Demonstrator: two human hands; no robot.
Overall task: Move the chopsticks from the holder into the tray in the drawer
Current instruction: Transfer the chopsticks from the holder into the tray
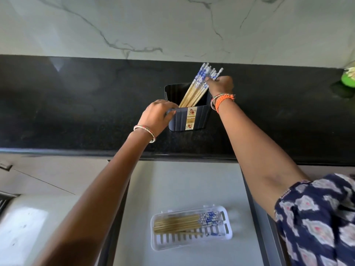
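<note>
My left hand [156,114] is gripping the dark holder [189,116] on the black counter [76,104], while my right hand [221,84] is pinching chopsticks [196,87] leaning inside it. Below the holder, more chopsticks [184,223] are lying in the white tray [192,240] in the open drawer [182,181].

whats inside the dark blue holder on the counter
A bundle of bamboo chopsticks with blue-and-white patterned tops leans in the dark blue ribbed plastic holder. The right hand pinches their tops. Their lower tips and the holder's bottom are hidden by its front wall.
</note>
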